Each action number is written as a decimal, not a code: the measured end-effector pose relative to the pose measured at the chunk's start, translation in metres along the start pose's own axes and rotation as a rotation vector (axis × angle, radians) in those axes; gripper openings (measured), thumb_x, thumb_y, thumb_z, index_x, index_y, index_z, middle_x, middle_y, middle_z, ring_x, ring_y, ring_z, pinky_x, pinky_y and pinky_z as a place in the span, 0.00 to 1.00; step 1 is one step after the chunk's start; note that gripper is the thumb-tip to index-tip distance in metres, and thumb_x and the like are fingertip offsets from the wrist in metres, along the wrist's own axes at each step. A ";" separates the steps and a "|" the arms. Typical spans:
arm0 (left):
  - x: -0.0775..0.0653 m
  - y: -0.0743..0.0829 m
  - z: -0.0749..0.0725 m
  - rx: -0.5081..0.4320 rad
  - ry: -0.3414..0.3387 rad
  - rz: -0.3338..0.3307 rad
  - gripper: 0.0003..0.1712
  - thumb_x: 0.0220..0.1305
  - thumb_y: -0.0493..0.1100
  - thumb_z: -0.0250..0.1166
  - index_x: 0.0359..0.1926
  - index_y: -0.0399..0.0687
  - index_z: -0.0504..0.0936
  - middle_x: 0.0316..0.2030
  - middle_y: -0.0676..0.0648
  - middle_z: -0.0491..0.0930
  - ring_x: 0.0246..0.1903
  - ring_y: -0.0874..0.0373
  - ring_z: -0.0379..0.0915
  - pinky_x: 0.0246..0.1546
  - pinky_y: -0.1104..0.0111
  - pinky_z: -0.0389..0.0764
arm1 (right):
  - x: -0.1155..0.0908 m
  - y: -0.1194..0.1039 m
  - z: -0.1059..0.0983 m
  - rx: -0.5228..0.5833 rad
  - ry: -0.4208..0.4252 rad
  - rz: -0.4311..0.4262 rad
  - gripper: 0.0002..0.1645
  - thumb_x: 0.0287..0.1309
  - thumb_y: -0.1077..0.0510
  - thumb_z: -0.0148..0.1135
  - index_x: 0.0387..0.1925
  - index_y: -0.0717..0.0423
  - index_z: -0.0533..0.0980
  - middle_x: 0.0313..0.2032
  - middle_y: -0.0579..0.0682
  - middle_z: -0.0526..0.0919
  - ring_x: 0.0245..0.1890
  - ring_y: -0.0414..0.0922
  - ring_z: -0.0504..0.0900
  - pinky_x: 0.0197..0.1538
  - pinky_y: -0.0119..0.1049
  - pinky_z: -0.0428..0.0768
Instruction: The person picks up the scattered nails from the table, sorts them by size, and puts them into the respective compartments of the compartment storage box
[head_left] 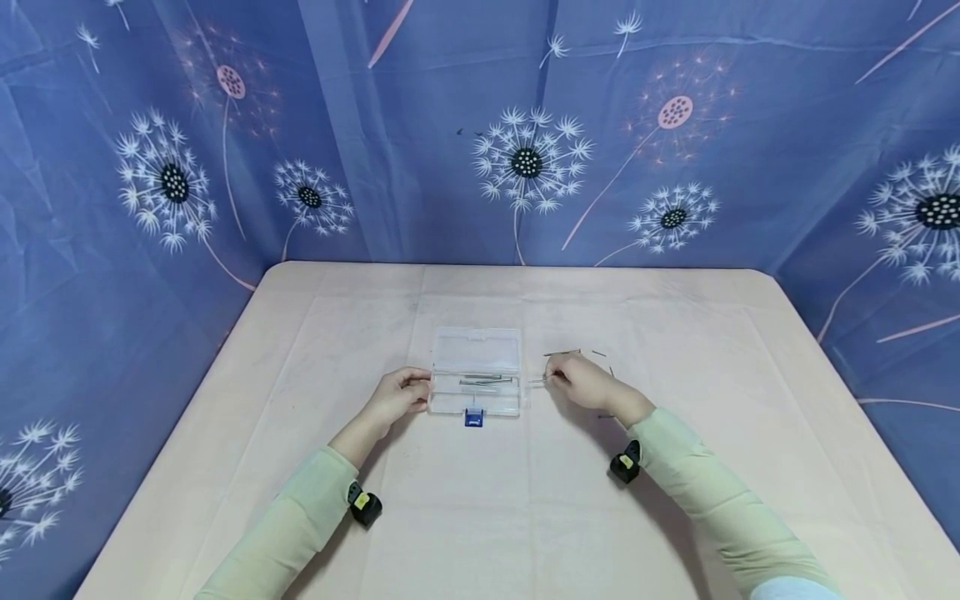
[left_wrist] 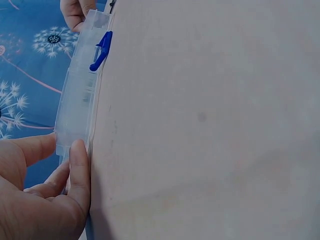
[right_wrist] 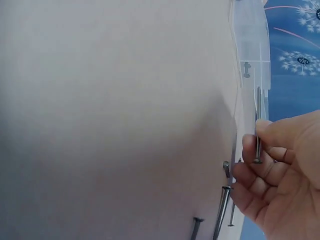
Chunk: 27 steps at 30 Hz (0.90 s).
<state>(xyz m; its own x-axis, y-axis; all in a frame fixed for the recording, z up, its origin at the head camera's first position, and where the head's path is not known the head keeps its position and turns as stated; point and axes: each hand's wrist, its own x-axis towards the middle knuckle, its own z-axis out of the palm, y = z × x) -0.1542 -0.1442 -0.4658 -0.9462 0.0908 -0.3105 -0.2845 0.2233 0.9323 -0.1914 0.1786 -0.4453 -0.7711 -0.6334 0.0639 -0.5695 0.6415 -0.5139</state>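
Head view: clear box [head_left: 495, 403] between left hand [head_left: 396, 396], pinching its edge, and right hand [head_left: 585, 382], pinching a nail [right_wrist: 258, 105].

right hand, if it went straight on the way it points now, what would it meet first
Most likely the right-side wall of the clear box, with the nail pinched in the right hand reaching it first; height is hard to judge, so it might pass over the rim.
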 end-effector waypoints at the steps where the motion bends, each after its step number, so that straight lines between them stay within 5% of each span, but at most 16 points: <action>1: 0.000 0.000 0.000 -0.001 0.001 0.001 0.21 0.66 0.34 0.54 0.58 0.28 0.71 0.43 0.41 0.75 0.37 0.61 0.74 0.40 0.74 0.83 | 0.000 0.001 0.000 0.036 0.007 0.007 0.04 0.60 0.69 0.55 0.30 0.62 0.75 0.29 0.51 0.79 0.32 0.44 0.76 0.44 0.42 0.79; 9: 0.000 0.000 0.000 0.005 -0.005 0.002 0.21 0.67 0.35 0.54 0.58 0.29 0.70 0.45 0.39 0.75 0.38 0.61 0.75 0.41 0.73 0.84 | -0.003 0.005 -0.003 0.277 0.069 0.122 0.03 0.59 0.69 0.57 0.31 0.63 0.76 0.24 0.51 0.76 0.22 0.38 0.69 0.23 0.26 0.71; 20: -0.003 0.006 -0.001 -0.010 -0.004 0.005 0.21 0.66 0.34 0.55 0.58 0.27 0.70 0.43 0.40 0.75 0.38 0.61 0.74 0.39 0.74 0.83 | -0.010 0.002 -0.010 0.488 0.146 0.256 0.07 0.59 0.71 0.54 0.38 0.72 0.76 0.29 0.66 0.78 0.19 0.48 0.77 0.21 0.30 0.75; 27: 0.002 0.000 0.000 0.008 0.005 -0.003 0.21 0.66 0.35 0.55 0.58 0.30 0.71 0.44 0.40 0.75 0.36 0.62 0.74 0.39 0.75 0.83 | -0.006 -0.009 -0.011 0.493 0.220 0.312 0.08 0.57 0.69 0.58 0.37 0.72 0.77 0.29 0.62 0.79 0.21 0.39 0.73 0.23 0.27 0.74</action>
<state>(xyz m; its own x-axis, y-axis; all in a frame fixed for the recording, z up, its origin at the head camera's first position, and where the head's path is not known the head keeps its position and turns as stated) -0.1558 -0.1442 -0.4662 -0.9460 0.0849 -0.3127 -0.2866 0.2312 0.9297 -0.1850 0.1816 -0.4314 -0.9503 -0.3112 -0.0053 -0.1500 0.4732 -0.8681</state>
